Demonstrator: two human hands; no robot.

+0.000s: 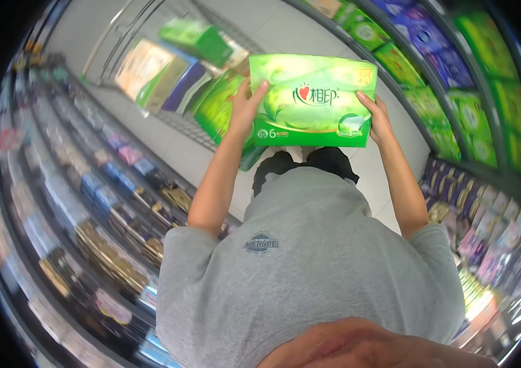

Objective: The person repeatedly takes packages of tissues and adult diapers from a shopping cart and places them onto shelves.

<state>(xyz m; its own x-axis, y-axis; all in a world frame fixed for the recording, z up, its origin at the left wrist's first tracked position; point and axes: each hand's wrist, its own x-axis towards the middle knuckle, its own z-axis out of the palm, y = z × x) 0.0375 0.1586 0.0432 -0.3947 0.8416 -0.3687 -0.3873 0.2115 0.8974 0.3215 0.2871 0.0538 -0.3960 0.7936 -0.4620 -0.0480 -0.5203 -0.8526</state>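
Note:
Between both hands I hold a green plastic-wrapped tissue pack (pixel 309 116) with a red heart and dark lettering on its front. My left hand (pixel 248 104) grips its left side, thumb on the front face. On the right side, my right hand (pixel 375 115) clasps the edge, its thumb also on the front. The fingers behind the pack are hidden. Just left of it, a wire shopping cart (pixel 208 140) carries another green pack (pixel 217 107), a blue-and-beige pack (pixel 177 86) and a blurred green pack (pixel 193 40).
Shelves on the right hold green packs (pixel 398 64) and purple packs (pixel 429 40). A lower display of small packets (pixel 493 239) stands at right. Along the left runs a long shelf (pixel 88 202) of small packaged goods. Pale floor tiles (pixel 389 184) lie between.

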